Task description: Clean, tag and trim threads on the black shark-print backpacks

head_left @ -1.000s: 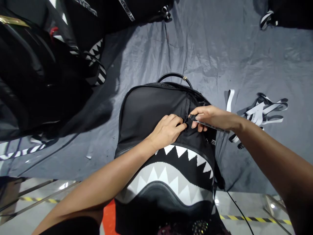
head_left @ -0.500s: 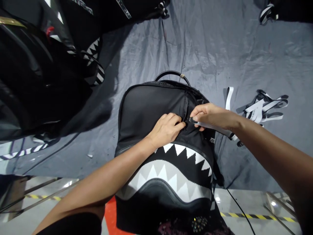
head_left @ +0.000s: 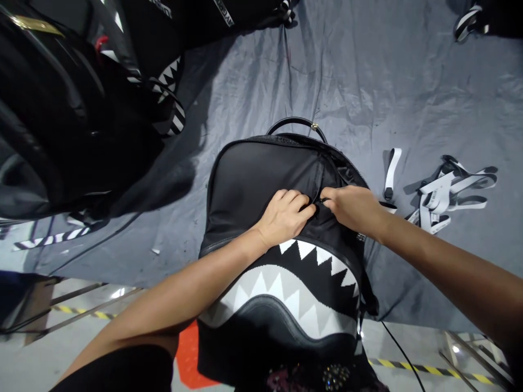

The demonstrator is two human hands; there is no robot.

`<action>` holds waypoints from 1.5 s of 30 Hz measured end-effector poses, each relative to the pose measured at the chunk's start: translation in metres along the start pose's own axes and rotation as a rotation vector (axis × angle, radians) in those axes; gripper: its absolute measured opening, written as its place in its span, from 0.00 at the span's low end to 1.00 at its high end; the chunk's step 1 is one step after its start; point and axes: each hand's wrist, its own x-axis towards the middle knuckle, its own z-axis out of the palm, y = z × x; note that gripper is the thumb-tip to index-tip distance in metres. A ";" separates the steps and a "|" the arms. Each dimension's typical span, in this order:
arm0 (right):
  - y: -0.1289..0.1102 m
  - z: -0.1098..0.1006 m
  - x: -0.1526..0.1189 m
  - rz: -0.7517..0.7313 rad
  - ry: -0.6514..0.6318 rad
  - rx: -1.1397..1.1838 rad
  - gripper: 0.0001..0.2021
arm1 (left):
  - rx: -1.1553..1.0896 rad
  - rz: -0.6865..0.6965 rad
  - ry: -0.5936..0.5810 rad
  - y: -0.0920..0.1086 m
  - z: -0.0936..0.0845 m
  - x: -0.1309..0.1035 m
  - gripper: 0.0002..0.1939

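Note:
A black backpack (head_left: pixel 261 171) with a white and grey shark-mouth print leans upright in front of me, its top handle at the back. My left hand (head_left: pixel 286 218) lies on its front panel, fingers curled and closed on the fabric beside a vertical zipper seam (head_left: pixel 317 174). Just right of it, my right hand (head_left: pixel 351 209) is closed in a pinch on a small black end, seemingly that of a strap, right at the seam. Most of that strap is hidden by the hand. The two hands' fingertips almost meet.
Right of the backpack lie a single white strap (head_left: pixel 393 169) with a black buckle and a tangled pile of white straps (head_left: pixel 445 190). More black bags (head_left: pixel 69 120) crowd the left. Grey cloth (head_left: pixel 347 71) covers the table. A black cable (head_left: pixel 402 348) hangs below its front edge.
My right hand has turned, knuckles now up, covering the grey strap that showed along it before. My left hand stays on the backpack. The whole view has shifted slightly.

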 end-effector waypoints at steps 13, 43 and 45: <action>0.002 -0.002 0.006 -0.013 -0.063 0.026 0.14 | -0.015 0.030 -0.067 -0.001 0.003 -0.001 0.14; -0.009 0.024 0.019 0.056 -0.009 0.062 0.15 | -0.164 -0.177 0.008 0.000 0.026 -0.020 0.13; -0.011 0.025 0.019 0.048 -0.014 0.044 0.16 | -0.189 -0.183 0.004 0.000 0.027 -0.020 0.13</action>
